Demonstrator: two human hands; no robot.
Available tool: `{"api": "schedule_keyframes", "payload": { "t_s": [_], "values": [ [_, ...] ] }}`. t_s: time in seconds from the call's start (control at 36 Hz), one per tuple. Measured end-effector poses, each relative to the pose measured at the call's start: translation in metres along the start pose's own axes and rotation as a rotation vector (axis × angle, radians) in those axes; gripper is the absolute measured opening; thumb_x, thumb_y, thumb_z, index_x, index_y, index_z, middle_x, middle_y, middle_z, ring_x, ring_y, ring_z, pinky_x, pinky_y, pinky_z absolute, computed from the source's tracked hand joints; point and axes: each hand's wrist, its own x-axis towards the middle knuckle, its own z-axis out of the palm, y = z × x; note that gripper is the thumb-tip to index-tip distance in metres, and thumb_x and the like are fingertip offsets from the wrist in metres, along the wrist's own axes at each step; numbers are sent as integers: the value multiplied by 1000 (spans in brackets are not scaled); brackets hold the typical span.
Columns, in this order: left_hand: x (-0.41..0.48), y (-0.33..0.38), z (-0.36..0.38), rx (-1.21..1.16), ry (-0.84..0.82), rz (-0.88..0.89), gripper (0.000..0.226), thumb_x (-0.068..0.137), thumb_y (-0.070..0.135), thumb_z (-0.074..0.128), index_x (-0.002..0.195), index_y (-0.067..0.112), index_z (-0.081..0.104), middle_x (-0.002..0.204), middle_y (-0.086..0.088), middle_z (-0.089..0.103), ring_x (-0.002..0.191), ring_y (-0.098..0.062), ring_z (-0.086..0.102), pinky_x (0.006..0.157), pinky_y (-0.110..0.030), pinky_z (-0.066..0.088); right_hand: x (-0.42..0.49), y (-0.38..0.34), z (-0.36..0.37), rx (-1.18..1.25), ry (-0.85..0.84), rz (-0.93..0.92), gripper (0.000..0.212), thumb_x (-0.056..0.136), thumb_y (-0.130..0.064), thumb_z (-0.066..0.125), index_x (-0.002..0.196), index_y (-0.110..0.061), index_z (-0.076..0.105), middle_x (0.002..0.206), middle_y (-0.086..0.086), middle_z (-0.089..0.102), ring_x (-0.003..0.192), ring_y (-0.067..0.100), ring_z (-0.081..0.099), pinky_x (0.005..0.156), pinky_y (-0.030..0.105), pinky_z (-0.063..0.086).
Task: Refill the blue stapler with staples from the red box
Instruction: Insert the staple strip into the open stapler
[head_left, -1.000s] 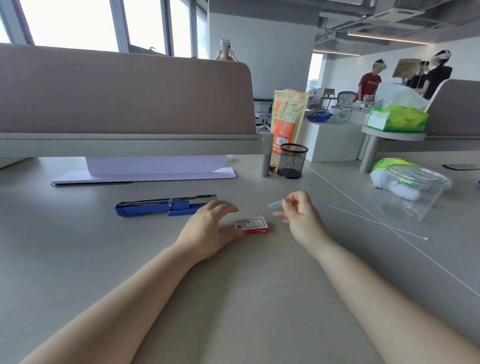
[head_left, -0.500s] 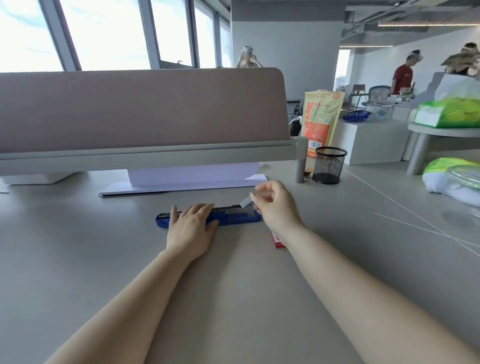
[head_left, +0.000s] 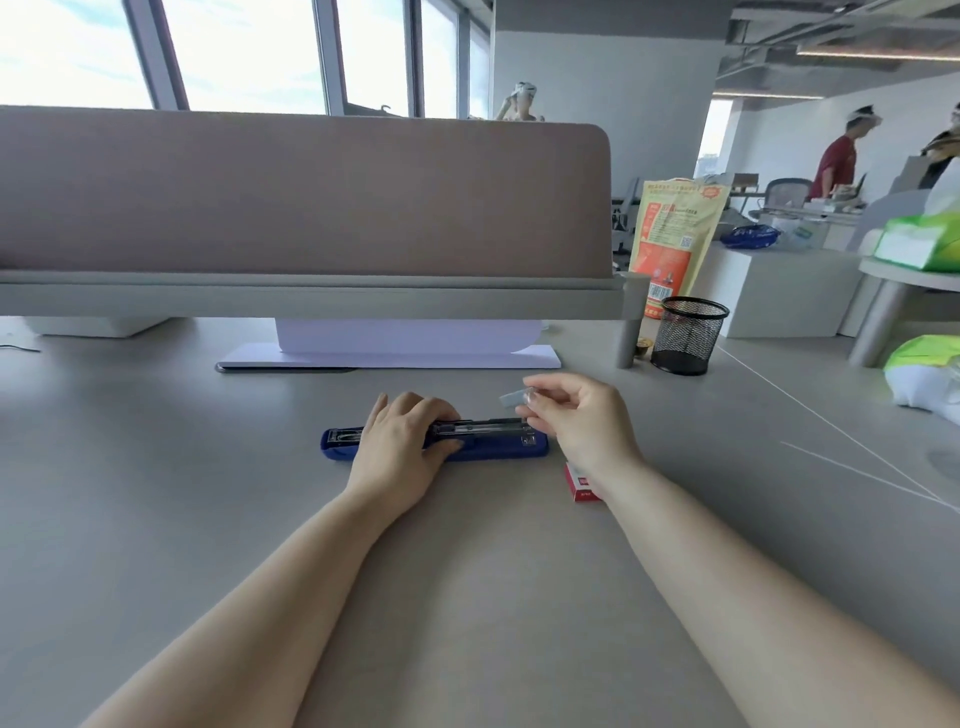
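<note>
The blue stapler (head_left: 498, 448) lies unfolded flat on the grey desk, its metal staple channel facing up. My left hand (head_left: 402, 441) rests on the stapler's middle, fingers curled over the channel. My right hand (head_left: 582, 415) hovers just above the stapler's right end, pinching a small silver strip of staples (head_left: 511, 398) between thumb and fingertips. The red staple box (head_left: 581, 483) lies on the desk just under my right wrist, partly hidden by it.
A desk divider (head_left: 301, 208) and a white stand (head_left: 389, 358) run behind the stapler. At the right stand a black mesh pen cup (head_left: 685, 338), an orange bag (head_left: 672, 234) and a green-and-white pack (head_left: 924, 374). People stand far right in the background.
My left hand left the red box and settled on the stapler. My right hand carried the staple strip from beside the box to above the stapler's right end. The view shifted left.
</note>
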Motion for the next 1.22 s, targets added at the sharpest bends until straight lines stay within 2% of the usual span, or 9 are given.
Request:
{"api": "schedule_keyframes", "payload": {
  "t_s": [0.11,0.22,0.28,0.31,0.42,0.58,0.83,1.03,1.22],
  "values": [
    [0,0,-1,0,0,-3,20,79,23,68,98,20,63,96,-5,60,93,-22,48,98,-40,37,0,-1,-1,-24,-58,-6,18,82,0,62,98,-5,67,80,7,69,71,11,71,68,17,58],
    [0,0,-1,-7,0,-4,20,78,24,68,98,21,63,96,-3,59,94,-22,48,97,-38,36,-2,-2,-3,-131,-84,-75,17,82,-4,63,98,-4,67,74,-2,67,67,9,69,71,25,58],
    [1,0,-1,-9,-3,-6,20,78,25,69,97,21,64,96,-3,60,93,-23,49,94,-37,37,-3,-1,-5,-237,-99,-123,15,81,-9,66,95,-8,69,74,-6,67,67,6,66,71,22,54],
    [1,-1,-1,-11,-3,-2,21,77,25,69,97,21,64,96,-4,60,93,-24,49,92,-36,37,-3,-1,-5,-285,-111,-142,15,79,-12,68,94,-10,70,76,-6,68,69,5,65,71,20,52],
    [1,-3,-1,-13,-3,11,21,76,24,70,97,22,64,96,-4,61,91,-26,49,86,-34,37,-3,2,-9,-422,-131,-217,14,75,-17,72,89,-16,73,91,4,66,89,19,61,82,29,47],
    [2,-4,0,-18,-3,15,21,76,25,71,96,22,64,95,-5,61,90,-27,50,86,-35,38,0,7,-12,-514,-66,-249,14,73,-22,74,87,-21,74,92,-4,59,98,23,58,91,43,47],
    [2,-3,-1,-45,12,23,21,74,24,72,95,21,66,92,-2,61,89,-24,49,86,-36,39,-1,11,-9,-624,-25,-284,13,73,-27,73,86,-25,74,91,-9,59,99,20,54,91,43,42],
    [3,-3,0,-62,18,30,23,73,21,73,94,20,66,92,-1,60,89,-23,49,89,-37,39,-1,12,-6,-726,-25,-316,13,75,-29,71,87,-27,74,97,-3,66,97,20,52,87,40,41],
    [3,-6,1,-73,26,37,23,73,22,73,94,20,65,91,1,59,85,-14,42,94,-42,39,-2,13,-9,-861,-13,-344,19,77,-34,69,92,-25,73,99,-3,67,100,23,53,88,38,38]
  ]
}}
